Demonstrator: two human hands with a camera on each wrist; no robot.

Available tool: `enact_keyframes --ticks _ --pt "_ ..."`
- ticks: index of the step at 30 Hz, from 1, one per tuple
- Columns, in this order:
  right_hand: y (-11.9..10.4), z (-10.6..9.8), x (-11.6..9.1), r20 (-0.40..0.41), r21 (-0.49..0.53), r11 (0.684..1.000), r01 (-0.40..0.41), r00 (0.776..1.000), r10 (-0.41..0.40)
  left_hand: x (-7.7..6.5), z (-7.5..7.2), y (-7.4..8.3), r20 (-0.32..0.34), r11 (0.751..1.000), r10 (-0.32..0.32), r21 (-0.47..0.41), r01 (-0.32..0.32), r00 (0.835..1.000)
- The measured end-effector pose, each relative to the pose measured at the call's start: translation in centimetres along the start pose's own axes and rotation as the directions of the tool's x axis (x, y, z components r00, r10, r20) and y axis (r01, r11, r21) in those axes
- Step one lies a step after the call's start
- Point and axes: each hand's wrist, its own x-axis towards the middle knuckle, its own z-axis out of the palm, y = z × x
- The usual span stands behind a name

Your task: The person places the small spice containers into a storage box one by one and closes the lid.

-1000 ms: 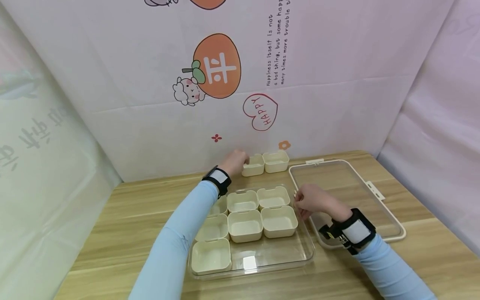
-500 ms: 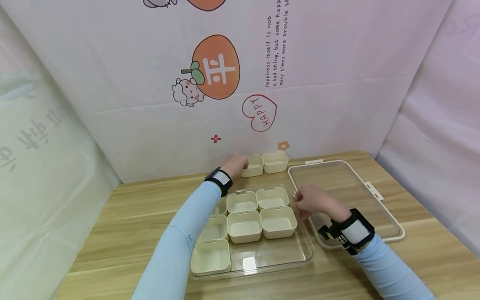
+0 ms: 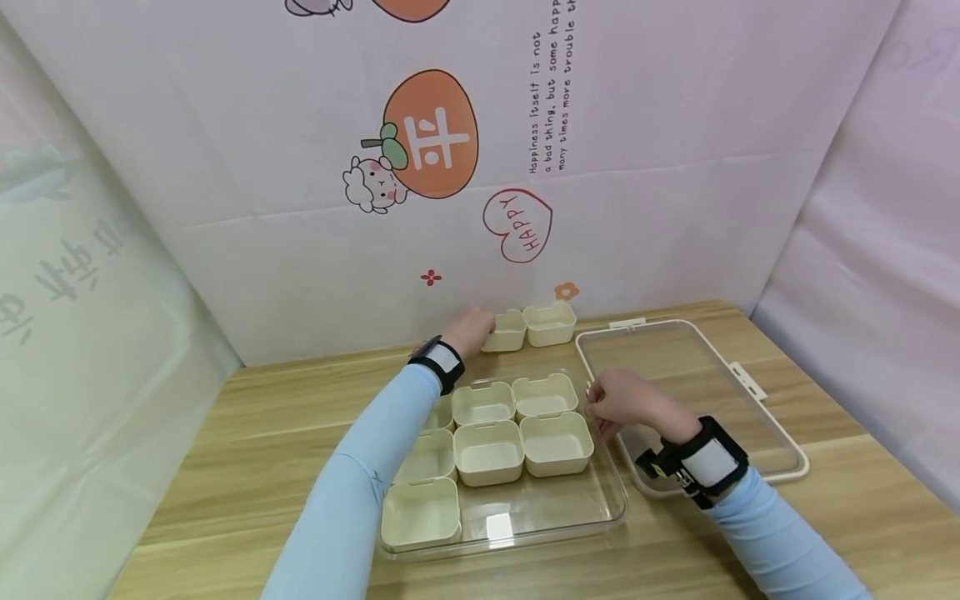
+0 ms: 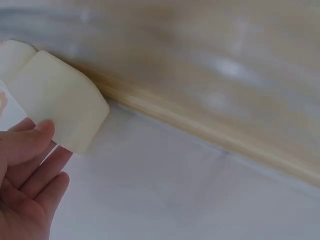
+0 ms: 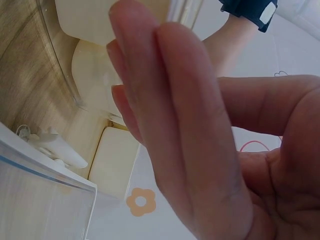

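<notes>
At the back of the table my left hand (image 3: 470, 331) pinches the wall of a small cream box (image 3: 506, 332); in the left wrist view the thumb lies on the outside of that box (image 4: 62, 100). A second cream box (image 3: 551, 324) stands against it on the right. Several matching boxes (image 3: 489, 454) sit inside a clear plastic bin (image 3: 540, 521) in the middle. My right hand (image 3: 626, 400) hovers by or touches the bin's right wall, fingers loosely bent. Between its fingers (image 5: 200, 115) and thumb I see nothing held, though the fingertips are partly hidden.
A clear lid with a cream frame (image 3: 757, 400) lies on the wooden table (image 3: 240, 467) to the right, partly under the right wrist. A printed white cloth (image 3: 300, 275) hangs right behind the back boxes.
Both hands stay almost still. The left hand keeps its grip on the back box, with only a slight shift of forearm and view.
</notes>
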Motion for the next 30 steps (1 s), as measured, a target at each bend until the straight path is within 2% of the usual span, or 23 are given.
enact_keyframes --ticks 3,5,8,19,26,30 --pt "0.0 0.0 0.0 0.003 0.003 1.000 -0.004 1.000 0.004 0.0 0.1 0.2 -0.023 0.992 0.013 0.123 -0.010 1.000" --pt "-0.1 0.0 -0.1 0.005 0.003 1.000 -0.006 1.000 0.006 -0.1 0.2 0.4 -0.040 0.977 0.019 0.212 -0.010 0.999" --pt "-0.2 0.0 -0.1 0.004 -0.006 1.000 -0.006 1.000 0.006 -0.2 0.2 0.7 -0.052 0.957 0.023 0.291 -0.007 0.998" --pt "-0.2 0.0 0.0 0.000 -0.017 1.000 0.002 1.000 -0.002 -1.3 -0.4 1.2 -0.075 0.948 0.033 0.319 -0.007 0.997" --pt "-0.2 -0.1 0.0 0.008 0.004 1.000 -0.001 1.000 0.001 -2.0 -1.0 1.0 -0.156 0.945 0.074 0.327 -0.019 0.985" --pt "-0.2 0.0 0.1 0.008 0.001 1.000 -0.004 1.000 0.004 -2.5 -1.7 1.0 -0.165 0.946 0.088 0.324 -0.030 0.982"
